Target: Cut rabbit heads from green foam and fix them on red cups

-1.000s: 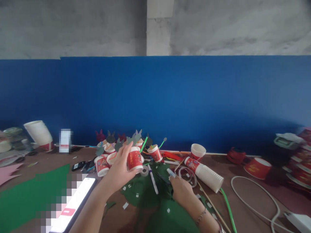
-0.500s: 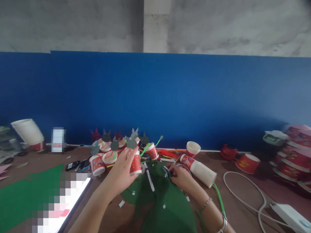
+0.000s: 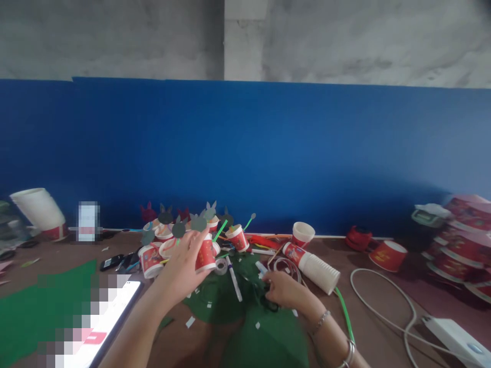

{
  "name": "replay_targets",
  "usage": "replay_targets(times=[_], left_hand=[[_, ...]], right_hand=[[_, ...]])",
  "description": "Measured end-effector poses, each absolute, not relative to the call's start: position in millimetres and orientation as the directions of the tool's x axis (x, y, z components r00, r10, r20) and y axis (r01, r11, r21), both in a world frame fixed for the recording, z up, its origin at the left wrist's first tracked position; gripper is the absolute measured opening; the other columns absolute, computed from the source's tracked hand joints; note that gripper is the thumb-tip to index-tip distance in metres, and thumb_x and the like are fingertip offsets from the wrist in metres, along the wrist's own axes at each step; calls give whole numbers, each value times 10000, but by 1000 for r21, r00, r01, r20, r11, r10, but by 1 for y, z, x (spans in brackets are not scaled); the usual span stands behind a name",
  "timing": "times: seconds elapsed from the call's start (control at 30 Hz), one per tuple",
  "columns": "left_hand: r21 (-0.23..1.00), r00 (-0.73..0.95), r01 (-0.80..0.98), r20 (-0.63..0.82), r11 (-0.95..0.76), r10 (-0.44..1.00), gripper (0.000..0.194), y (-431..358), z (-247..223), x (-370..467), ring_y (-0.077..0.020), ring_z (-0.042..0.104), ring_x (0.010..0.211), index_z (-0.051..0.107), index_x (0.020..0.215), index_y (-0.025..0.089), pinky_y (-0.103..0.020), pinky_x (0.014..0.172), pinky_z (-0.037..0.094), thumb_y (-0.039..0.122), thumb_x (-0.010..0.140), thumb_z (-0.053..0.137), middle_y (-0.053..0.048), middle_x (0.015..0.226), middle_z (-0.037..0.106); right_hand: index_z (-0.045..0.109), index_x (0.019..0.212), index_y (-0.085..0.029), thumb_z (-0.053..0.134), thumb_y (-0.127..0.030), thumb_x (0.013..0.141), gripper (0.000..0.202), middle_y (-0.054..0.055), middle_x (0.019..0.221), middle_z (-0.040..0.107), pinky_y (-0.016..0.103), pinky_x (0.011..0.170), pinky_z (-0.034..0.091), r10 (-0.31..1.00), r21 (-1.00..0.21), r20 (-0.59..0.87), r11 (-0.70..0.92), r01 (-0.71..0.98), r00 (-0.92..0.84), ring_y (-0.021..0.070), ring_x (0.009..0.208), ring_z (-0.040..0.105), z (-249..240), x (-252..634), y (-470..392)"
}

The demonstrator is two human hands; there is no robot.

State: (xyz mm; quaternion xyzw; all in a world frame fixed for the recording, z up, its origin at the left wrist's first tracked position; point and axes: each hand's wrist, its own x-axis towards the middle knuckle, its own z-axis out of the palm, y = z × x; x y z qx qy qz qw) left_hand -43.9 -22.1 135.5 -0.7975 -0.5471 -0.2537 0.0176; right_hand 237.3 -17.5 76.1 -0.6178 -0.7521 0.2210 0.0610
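My left hand (image 3: 184,260) is wrapped round a red paper cup (image 3: 206,253), which has a grey round cutout with ears (image 3: 198,223) at its top and a green strip (image 3: 220,231) beside it. Over the green paper (image 3: 264,332), my right hand (image 3: 270,287) has its fingers closed at dark-handled scissors (image 3: 270,302); whether they grip the handles is hard to make out. A white marker (image 3: 234,279) and a roll of tape (image 3: 221,266) lie between my hands. Decorated cups (image 3: 151,259) stand left of my left hand, another (image 3: 238,238) to its right.
Stacked cups (image 3: 316,271) lie at the right, near a white cable (image 3: 383,319) and a power strip (image 3: 454,340). A phone (image 3: 115,322) and green sheet (image 3: 49,294) are at the left. A blue partition (image 3: 245,153) stands behind the table.
My left hand and its cup have shifted slightly left, and the green strip stands more upright. My right hand has moved down a little, uncovering more of the coiled strips and the scissors.
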Motion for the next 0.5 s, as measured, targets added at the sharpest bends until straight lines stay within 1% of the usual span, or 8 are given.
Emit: replay_targets(times=[0.1, 0.2, 0.3, 0.37, 0.43, 0.5], left_hand=[[258, 260, 879, 443, -400, 858, 695, -21, 136, -47, -341, 409, 1226, 177, 1414, 351, -493, 942, 410, 354, 818, 536, -94, 1336, 379], [262, 267, 874, 447, -410, 854, 700, -20, 137, -49, -332, 404, 1232, 162, 1419, 341, -494, 961, 392, 352, 828, 536, -101, 1341, 373], [270, 265, 870, 451, -413, 852, 699, -20, 139, -50, -334, 408, 1229, 160, 1420, 336, -491, 954, 401, 348, 831, 537, -102, 1331, 376], [279, 257, 867, 460, -413, 850, 695, -20, 140, -52, -329, 412, 1227, 166, 1417, 338, -480, 943, 417, 340, 830, 538, -96, 1328, 376], [285, 244, 868, 465, -405, 851, 697, -19, 140, -55, -325, 397, 1244, 168, 1413, 340, -475, 942, 423, 337, 826, 545, -91, 1336, 367], [288, 236, 870, 469, -400, 851, 700, -19, 140, -57, -326, 369, 1270, 168, 1409, 339, -475, 947, 423, 340, 823, 552, -92, 1344, 357]], right_hand=[[689, 943, -155, 568, -125, 610, 355, 33, 756, 672, 241, 618, 412, 939, -385, -215, 172, 907, -270, 164, 694, 585, 70, 231, -21], [682, 937, -159, 586, -155, 606, 344, 41, 784, 669, 253, 629, 406, 938, -351, -201, 200, 915, -282, 175, 722, 580, 68, 226, -24], [664, 931, -154, 588, -162, 607, 333, 53, 822, 668, 265, 643, 400, 942, -300, -183, 219, 929, -281, 189, 754, 578, 74, 224, -28], [661, 890, -153, 573, -166, 628, 277, 56, 825, 670, 267, 637, 394, 938, -291, -185, 232, 928, -293, 190, 752, 580, 79, 224, -30], [664, 846, -152, 533, -160, 678, 214, 69, 836, 678, 275, 650, 393, 933, -293, -189, 245, 924, -307, 194, 765, 589, 84, 224, -31], [674, 824, -143, 470, -123, 736, 223, 95, 856, 690, 286, 681, 395, 927, -286, -198, 256, 924, -318, 204, 798, 604, 86, 223, -30]])
